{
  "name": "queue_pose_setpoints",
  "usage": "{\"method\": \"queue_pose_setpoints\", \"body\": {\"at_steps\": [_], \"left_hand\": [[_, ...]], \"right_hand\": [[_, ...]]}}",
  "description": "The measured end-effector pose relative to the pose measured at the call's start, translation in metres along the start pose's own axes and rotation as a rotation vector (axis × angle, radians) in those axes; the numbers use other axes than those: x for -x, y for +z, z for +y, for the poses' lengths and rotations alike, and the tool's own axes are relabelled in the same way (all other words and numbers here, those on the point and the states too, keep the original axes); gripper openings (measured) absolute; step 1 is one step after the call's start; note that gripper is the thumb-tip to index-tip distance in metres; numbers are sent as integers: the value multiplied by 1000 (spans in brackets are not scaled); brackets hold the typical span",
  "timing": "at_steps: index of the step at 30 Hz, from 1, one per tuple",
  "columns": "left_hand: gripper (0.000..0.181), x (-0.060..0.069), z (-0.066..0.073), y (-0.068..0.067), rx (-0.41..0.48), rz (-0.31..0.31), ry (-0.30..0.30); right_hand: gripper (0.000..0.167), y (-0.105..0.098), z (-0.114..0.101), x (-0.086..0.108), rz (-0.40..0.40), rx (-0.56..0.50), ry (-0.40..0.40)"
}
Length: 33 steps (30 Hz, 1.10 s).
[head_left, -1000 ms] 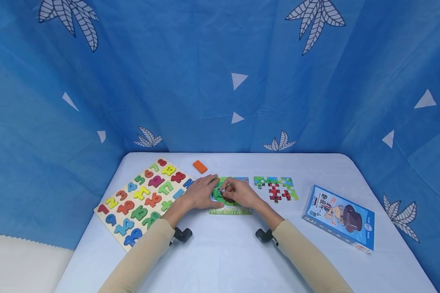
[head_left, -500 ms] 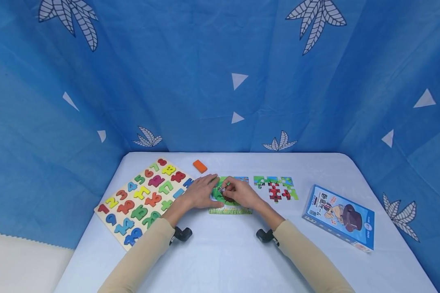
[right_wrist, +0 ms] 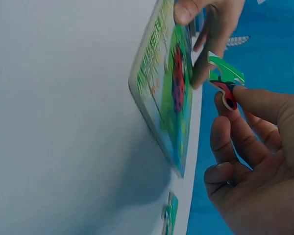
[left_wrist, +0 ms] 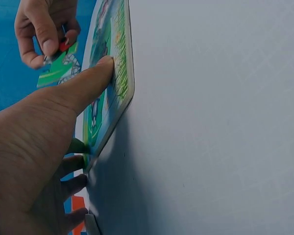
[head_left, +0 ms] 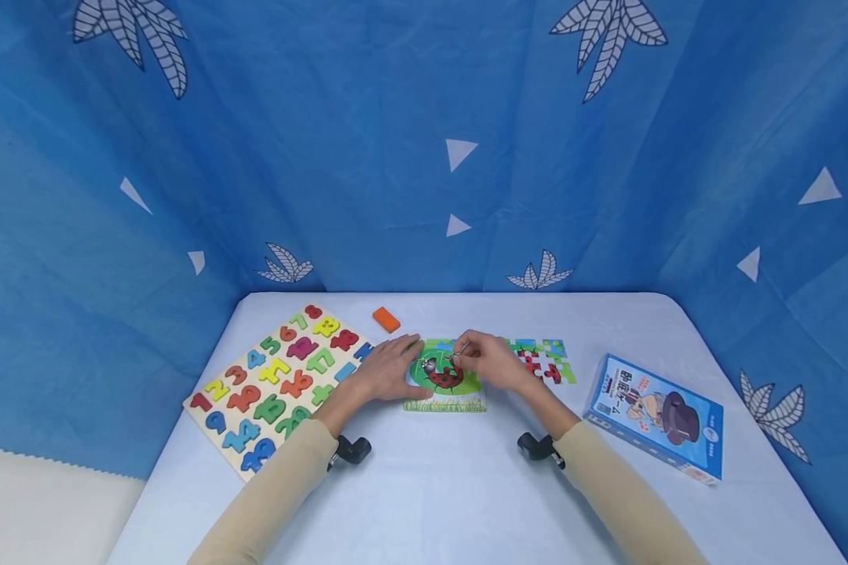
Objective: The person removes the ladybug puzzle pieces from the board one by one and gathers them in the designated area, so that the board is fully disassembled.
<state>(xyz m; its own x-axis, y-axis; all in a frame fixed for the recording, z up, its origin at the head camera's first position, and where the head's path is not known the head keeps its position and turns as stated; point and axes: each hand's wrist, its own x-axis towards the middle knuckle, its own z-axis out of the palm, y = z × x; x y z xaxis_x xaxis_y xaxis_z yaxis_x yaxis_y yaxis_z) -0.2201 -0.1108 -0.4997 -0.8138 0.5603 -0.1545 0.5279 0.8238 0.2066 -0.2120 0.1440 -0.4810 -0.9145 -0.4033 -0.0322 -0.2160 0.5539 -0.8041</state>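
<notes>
My right hand [head_left: 496, 365] pinches a jigsaw piece [right_wrist: 227, 78], green with a red and black part, between thumb and fingertips. The piece is held above the puzzle board [head_left: 445, 406], which shows a ladybug on a green leaf with grass along its front edge. At the board's left side rests my left hand [head_left: 387, 373]; its straight thumb [left_wrist: 95, 77] presses on the picture and the other fingers spread along the edge. Several jigsaw pieces [head_left: 530, 362], some joined, lie right of the board, partly hidden by my right hand.
A wooden number board [head_left: 221, 392] with coloured numerals lies on the left. Behind it is an orange block [head_left: 385, 319]. A blue game box [head_left: 657, 420] sits on the right of the white table [head_left: 431, 502]. Blue curtains [head_left: 367, 157] enclose the back and sides.
My right hand has moved right from the middle of the board with the jigsaw piece between its fingertips, uncovering more of the ladybug picture. The left hand stays in place.
</notes>
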Motion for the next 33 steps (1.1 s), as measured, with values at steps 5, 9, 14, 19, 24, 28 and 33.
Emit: {"method": "queue_pose_setpoints", "body": {"at_steps": [5,9,14,19,24,28,33], "left_hand": [[106,1,0,1,-5,-1,5],[106,2,-1,1,-11,-4,5],[106,1,-1,2,-10,-6,3],[106,1,-1,4,-9,-5,-4],[106,1,-1,3,-12,-3,-9],[106,1,-1,3,-9,-2,-2],[106,1,-1,3,-12,-1,7]], "right_hand": [[8,-21,8,8,-6,42,55],[9,-37,16,14,-15,83,104],[10,-52,25,21,-31,119,180],[12,-62,32,25,-51,133,263],[7,-64,37,28,-65,115,279],[4,-63,40,28,-66,121,274],[2,-61,42,27,-68,163,265]]}}
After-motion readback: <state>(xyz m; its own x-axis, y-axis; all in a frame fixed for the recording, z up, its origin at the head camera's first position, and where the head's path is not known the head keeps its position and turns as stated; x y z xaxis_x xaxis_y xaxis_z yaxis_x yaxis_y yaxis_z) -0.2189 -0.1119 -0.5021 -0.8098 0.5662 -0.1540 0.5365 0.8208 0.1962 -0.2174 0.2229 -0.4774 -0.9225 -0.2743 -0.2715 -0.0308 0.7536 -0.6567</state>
